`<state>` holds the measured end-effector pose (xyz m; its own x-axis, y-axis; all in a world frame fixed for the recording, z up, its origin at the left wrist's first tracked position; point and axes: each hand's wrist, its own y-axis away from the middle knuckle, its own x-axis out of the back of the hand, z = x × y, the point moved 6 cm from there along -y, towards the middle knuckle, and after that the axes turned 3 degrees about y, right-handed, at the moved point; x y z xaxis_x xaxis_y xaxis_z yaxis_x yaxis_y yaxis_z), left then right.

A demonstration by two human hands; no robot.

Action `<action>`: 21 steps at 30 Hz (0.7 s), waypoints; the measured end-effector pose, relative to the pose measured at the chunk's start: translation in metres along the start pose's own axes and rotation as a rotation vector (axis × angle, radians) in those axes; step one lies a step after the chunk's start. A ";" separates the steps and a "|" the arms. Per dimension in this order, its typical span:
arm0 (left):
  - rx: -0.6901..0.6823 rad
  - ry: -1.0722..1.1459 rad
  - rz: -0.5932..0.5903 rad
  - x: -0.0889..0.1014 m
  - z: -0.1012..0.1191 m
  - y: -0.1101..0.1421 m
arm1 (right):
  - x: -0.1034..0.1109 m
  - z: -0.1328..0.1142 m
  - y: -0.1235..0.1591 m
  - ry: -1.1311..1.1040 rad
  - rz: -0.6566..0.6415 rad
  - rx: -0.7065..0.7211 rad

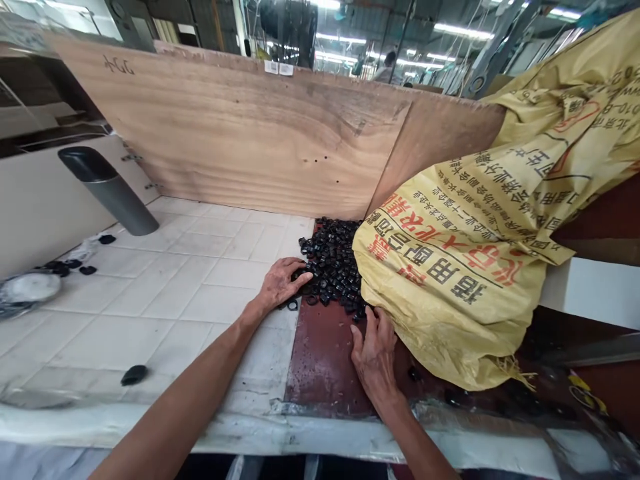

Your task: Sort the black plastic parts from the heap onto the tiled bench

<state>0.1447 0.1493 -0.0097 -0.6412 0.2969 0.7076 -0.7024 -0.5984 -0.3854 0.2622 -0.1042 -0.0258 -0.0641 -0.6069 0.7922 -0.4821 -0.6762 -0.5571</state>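
- The tabletop point(320, 373) is nearest, pale on the left and dark red on the right, with a plastic-wrapped front edge.
- A lone black piece point(134, 375) lies on the pale side, well apart from both hands.
- The right hand point(376, 347) is over the dark red part, thumb and fingers spread, with no piece seen in its grasp; its fingertips reach the near tip of the heap, just beside the sack.
- The left hand point(283, 283) lies palm down at the heap's left edge, fingers loosely curved; whether it pinches a piece I cannot tell.
- The heap of small black parts point(336, 260) sits mostly beyond and between the hands: to the right of the left hand, ahead of the right. Its long axis runs from the panel's foot toward the right hand's fingertips. The left hand is nearer its middle.
- A yellow printed sack point(450, 287) slumps against the heap's right side.
- A grey flask point(120, 197) with a black cap stands at the far left.
- A wooden panel point(270, 147) walls off the back; ceiling lights point(465, 31) shine beyond.
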 end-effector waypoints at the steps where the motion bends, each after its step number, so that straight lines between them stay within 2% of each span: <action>1: 0.012 -0.001 0.017 0.000 0.004 0.005 | -0.001 -0.003 -0.001 -0.043 0.002 0.029; 6: 0.033 -0.002 0.064 -0.004 0.027 0.031 | -0.010 -0.016 -0.006 -0.206 -0.057 0.121; 14: 0.059 -0.010 0.059 -0.011 0.053 0.060 | -0.018 -0.029 -0.017 -0.285 -0.111 0.220; 17: 0.067 0.024 0.054 -0.002 0.054 0.082 | -0.007 -0.028 -0.016 -0.365 -0.085 0.235; 21: 0.188 0.031 0.169 0.029 0.051 0.125 | 0.017 -0.022 -0.015 -0.426 0.004 0.150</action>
<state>0.0537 0.0448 -0.0071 -0.7557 0.2024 0.6228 -0.5167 -0.7686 -0.3772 0.2488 -0.0947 0.0015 0.3151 -0.7061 0.6341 -0.3486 -0.7076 -0.6147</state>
